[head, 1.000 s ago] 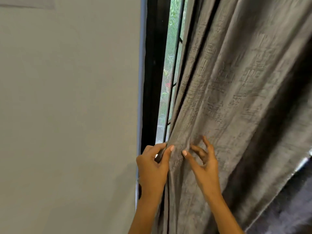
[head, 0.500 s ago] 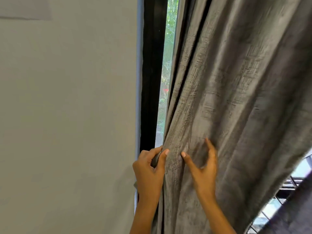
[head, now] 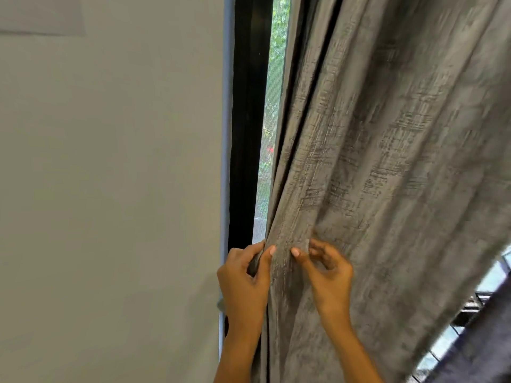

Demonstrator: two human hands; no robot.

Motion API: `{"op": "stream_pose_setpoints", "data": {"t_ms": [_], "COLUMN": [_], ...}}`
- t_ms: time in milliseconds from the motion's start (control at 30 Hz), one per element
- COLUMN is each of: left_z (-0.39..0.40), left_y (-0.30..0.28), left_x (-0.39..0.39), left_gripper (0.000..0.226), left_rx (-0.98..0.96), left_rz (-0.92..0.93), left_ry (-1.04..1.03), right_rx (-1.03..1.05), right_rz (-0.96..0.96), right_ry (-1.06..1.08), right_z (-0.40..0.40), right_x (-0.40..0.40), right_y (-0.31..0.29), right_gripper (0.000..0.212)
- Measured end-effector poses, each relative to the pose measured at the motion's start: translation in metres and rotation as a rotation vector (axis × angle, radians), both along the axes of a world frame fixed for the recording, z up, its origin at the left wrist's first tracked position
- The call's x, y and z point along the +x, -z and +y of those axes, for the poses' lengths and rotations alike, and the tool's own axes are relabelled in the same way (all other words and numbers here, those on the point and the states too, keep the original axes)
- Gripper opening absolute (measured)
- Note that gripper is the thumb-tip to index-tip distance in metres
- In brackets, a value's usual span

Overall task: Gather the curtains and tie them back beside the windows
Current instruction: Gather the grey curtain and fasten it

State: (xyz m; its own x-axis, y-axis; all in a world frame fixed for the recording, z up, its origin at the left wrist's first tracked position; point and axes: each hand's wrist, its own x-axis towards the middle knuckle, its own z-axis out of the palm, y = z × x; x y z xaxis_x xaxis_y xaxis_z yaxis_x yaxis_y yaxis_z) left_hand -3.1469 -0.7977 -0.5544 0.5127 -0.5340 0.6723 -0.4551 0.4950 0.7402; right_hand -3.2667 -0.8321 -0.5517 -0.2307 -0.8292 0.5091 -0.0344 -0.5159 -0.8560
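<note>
A grey textured curtain [head: 387,150] hangs from the top right and slants down to the lower middle, bunched in folds along its left edge. My left hand [head: 244,280] grips that left edge between thumb and fingers, beside the black window frame [head: 247,134]. Just to its right, my right hand [head: 327,275] pinches a fold of the same curtain with curled fingers. A narrow strip of window [head: 269,120] with greenery outside shows between frame and curtain.
A plain pale wall [head: 110,189] fills the left half. At the lower right a second, darker curtain [head: 481,346] hangs, and a gap of window with grille bars [head: 470,308] shows between the two curtains.
My right hand's fingers have curled in from spread to pinch a fold. The curtain has been drawn further left, and the window gap at the lower right has widened.
</note>
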Motion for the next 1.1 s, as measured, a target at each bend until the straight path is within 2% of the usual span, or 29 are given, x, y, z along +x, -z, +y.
{"op": "stream_pose_setpoints", "data": {"t_ms": [100,167,300,533,700,767,833,900,967,1000,1067,1100], "left_z": [0.004,0.008,0.012,0.016,0.017,0.015,0.014,0.015,0.015,0.016,0.016,0.016], "left_y": [0.0,0.0,0.001,0.004,-0.001,-0.001,-0.001,-0.001,0.0,-0.001,-0.002,-0.002], "left_x": [-0.008,-0.014,-0.022,-0.021,-0.021,-0.019,-0.018,-0.017,-0.018,-0.018,-0.02,-0.021], "left_gripper": [0.017,0.02,0.025,0.032,0.024,0.021,0.025,0.028,0.029,0.028,0.028,0.029], "left_rx": [-0.004,-0.018,-0.015,-0.058,-0.001,0.042,0.05,0.039,0.031,0.03,0.024,0.019], "left_rz": [-0.024,-0.068,-0.112,-0.054,-0.132,-0.179,-0.179,-0.156,-0.143,-0.144,-0.154,-0.161], "left_ry": [-0.075,-0.106,-0.075,0.117,0.048,-0.019,-0.039,-0.027,-0.024,-0.027,-0.035,-0.039], "right_rx": [-0.201,-0.31,-0.361,-0.227,-0.234,-0.281,-0.305,-0.203,-0.067,-0.022,-0.01,-0.05], "right_rz": [0.201,0.305,0.375,0.236,0.352,0.365,0.375,0.301,0.201,0.146,0.103,0.138], "right_ry": [0.327,0.395,0.309,0.005,-0.065,-0.015,0.179,0.314,0.25,0.183,0.149,0.188], "right_z": [0.022,0.035,0.043,0.047,0.046,0.046,0.045,0.042,0.035,0.032,0.028,0.027], "right_x": [0.007,0.012,0.015,0.014,0.011,0.008,0.003,-0.006,-0.015,-0.018,-0.02,-0.02], "right_y": [0.008,0.017,0.023,0.015,0.021,0.021,0.02,0.017,0.014,0.014,0.014,0.014], "right_gripper": [0.022,0.024,0.021,0.03,0.028,0.029,0.027,0.05,0.084,0.093,0.09,0.079]}}
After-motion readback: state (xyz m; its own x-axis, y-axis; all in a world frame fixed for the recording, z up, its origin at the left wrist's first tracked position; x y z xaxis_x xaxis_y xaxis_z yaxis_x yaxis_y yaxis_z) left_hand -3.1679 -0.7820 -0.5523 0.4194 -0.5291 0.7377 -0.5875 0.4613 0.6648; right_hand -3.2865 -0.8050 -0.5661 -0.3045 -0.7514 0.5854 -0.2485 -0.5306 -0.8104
